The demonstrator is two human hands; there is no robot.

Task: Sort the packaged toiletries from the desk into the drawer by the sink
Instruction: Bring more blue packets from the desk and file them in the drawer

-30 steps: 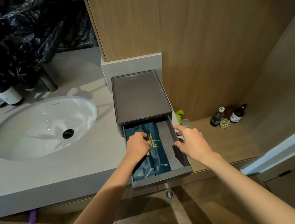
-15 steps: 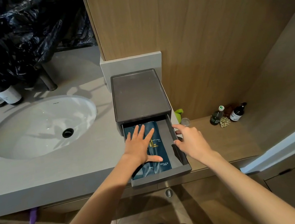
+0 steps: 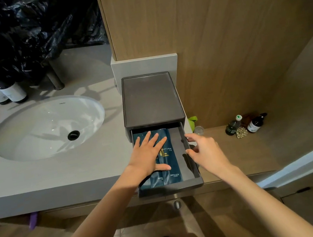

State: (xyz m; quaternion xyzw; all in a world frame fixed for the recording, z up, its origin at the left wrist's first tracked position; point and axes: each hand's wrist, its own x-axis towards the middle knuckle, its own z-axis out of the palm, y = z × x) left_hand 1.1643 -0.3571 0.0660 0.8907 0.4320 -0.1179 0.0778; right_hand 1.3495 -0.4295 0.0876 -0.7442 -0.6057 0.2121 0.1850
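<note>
Fingers (image 3: 156, 139) spread, left hand (image 3: 149, 156) presses on packets (image 3: 174, 170) in drawer (image 3: 170, 188); right hand (image 3: 207, 151) at drawer wall, fingers loose.

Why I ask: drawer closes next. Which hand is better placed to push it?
Probably right: right hand touches the grey plastic drawer from outside; left hand lies flat on dark blue packets inside.

The head view looks steeply down, close above the drawer (image 3: 179, 152).

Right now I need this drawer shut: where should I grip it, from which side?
Probably the front wall of the drawer, from the front: it juts past the counter edge. The left hand, flat on the dental kit packets, must leave first.
</note>
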